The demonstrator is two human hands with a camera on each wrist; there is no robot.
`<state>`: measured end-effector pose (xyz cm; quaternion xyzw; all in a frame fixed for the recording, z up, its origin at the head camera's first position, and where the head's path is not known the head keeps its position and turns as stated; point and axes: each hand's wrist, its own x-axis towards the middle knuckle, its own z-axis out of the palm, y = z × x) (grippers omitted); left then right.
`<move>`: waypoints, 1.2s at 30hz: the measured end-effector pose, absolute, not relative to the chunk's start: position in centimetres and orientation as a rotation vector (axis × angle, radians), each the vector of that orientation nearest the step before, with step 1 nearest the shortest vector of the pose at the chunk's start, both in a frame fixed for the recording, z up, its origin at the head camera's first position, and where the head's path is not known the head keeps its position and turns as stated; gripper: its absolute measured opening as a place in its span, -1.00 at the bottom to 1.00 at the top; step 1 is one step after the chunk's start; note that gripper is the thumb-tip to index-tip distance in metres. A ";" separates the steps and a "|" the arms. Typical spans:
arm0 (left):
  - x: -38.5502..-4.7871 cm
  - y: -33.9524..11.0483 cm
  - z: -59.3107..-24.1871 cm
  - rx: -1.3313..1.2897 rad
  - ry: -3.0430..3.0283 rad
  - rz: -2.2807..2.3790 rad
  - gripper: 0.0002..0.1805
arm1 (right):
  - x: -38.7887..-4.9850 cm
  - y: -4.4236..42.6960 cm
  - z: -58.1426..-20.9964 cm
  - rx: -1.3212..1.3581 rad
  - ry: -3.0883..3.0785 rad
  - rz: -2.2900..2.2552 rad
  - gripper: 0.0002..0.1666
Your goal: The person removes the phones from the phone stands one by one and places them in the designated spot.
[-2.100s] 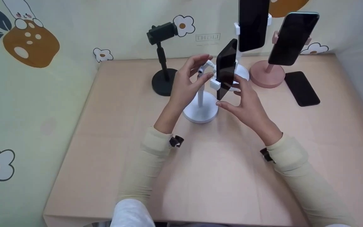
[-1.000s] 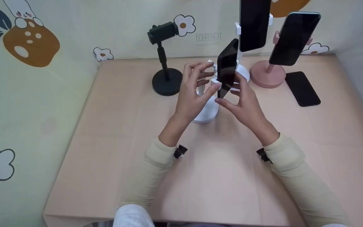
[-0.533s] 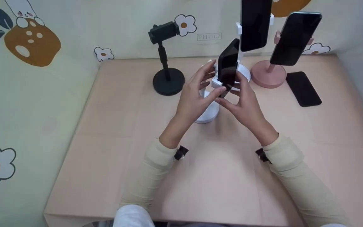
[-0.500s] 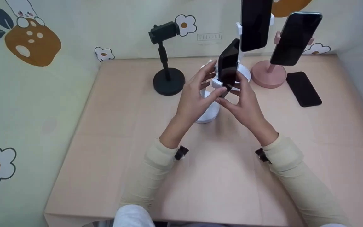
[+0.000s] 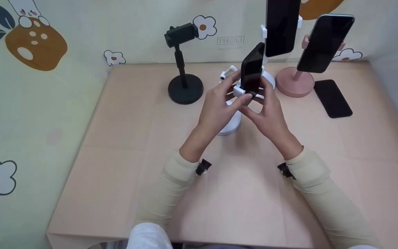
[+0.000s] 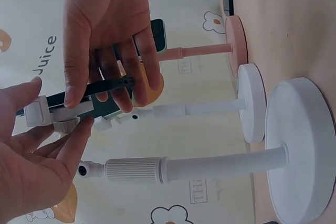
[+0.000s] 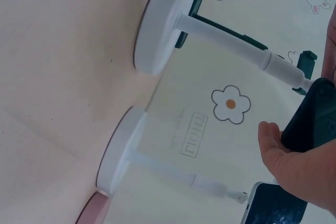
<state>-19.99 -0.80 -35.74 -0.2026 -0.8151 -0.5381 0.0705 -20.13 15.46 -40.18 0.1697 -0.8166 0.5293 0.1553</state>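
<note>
A black phone sits nearly edge-on in the white clamp of a white phone stand, whose round base rests on the table. My left hand grips the clamp and the phone's lower part, thumb in front and fingers behind. In the left wrist view, its fingers curl beside the knob behind the clamp. My right hand holds the phone from the other side, thumb near its bottom edge. The stand's ribbed collar and post show in the left wrist view.
Behind stands another white stand holding a black phone. To its right is a pink stand with a phone. Another phone lies flat on the table. A black stand stands at the back left.
My left hand has moved from the stand's upper joint down and right to the clamp and the phone's lower part. My right hand stays at the phone, which has barely moved.
</note>
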 end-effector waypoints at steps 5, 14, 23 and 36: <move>-19.5 -0.6 -35.5 -0.584 -2.469 -1.587 -0.34 | -20.1 15.4 -40.2 0.481 -2.331 1.505 0.00; -18.8 -0.9 -35.4 -0.569 -2.414 -1.626 -0.39 | -20.1 15.3 -40.2 0.464 -2.321 1.508 -0.01; -18.5 -0.5 -35.3 -0.501 -2.455 -1.475 -0.36 | -20.1 15.3 -40.2 0.454 -2.308 1.479 -0.05; -18.3 -0.2 -35.2 -0.482 -2.526 -1.144 -0.46 | -20.2 15.2 -40.3 0.436 -2.256 1.479 -0.12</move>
